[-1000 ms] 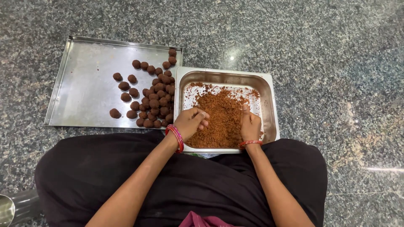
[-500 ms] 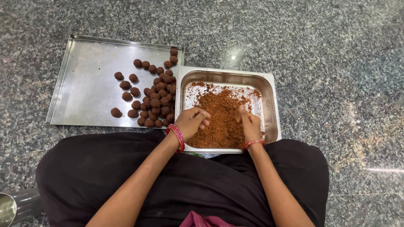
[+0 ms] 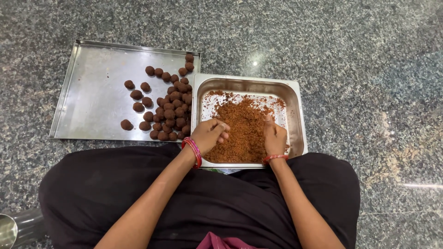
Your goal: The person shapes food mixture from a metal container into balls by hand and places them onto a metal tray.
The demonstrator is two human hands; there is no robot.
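Shaping step: left hand [image 3: 210, 133] clenched on crumb mix [image 3: 242, 127] in pan [image 3: 295, 99]; right hand [image 3: 274, 136] open, scooping. Next: firm squeeze, ball to tray [image 3: 92, 92] left of pan.

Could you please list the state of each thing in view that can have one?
Deep steel pan: partly filled, bare metal at far end.
Brown crumbly mixture: loose, heaped in the pan.
Flat steel tray: mostly bare, balls at its right side.
Brown balls: formed, clustered.
Left hand: closed in a fist over the mixture.
Right hand: pressing into the mixture.
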